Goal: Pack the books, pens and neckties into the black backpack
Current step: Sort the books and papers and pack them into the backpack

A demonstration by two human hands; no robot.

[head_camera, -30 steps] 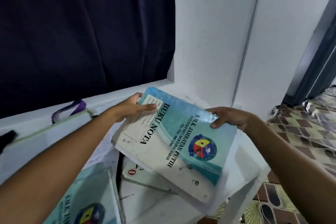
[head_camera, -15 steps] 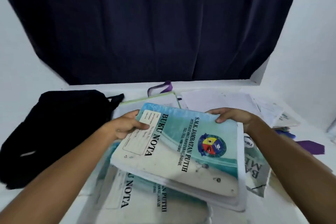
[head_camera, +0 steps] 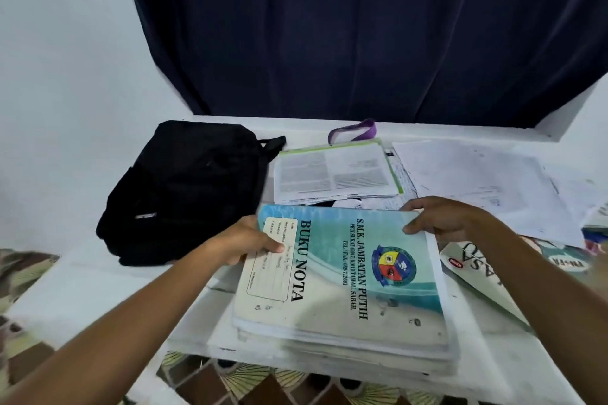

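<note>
Both hands grasp one stack of books point(head_camera: 342, 276) by its far end: the left hand point(head_camera: 245, 241) pinches the far left corner, thumb lying on the white name label of the top cover, and the right hand point(head_camera: 442, 218) clamps the far right corner, thumb on the cover and fingers curled over the edge. The top book is a pale blue and cream notebook printed "BUKU NOTA", with a school crest. The stack sits at the near edge of the white desk point(head_camera: 98, 286), slightly right of its middle; whether it rests fully on the surface or is partly lifted cannot be told.

At the far left part of the desk lies the black backpack point(head_camera: 184, 187), flat and apparently closed, just left of the left hand and not touching the stack. Beyond the stack, near the far edge, lies an open printed booklet with a green border point(head_camera: 335, 174), and a purple necktie point(head_camera: 353, 131) loops just behind it. Loose white sheets point(head_camera: 477, 181) spread over the far right part. Another book with large dark lettering point(head_camera: 480, 269) lies at the right edge, just beside the stack. A dark curtain point(head_camera: 362, 26) hangs behind the desk.
</note>
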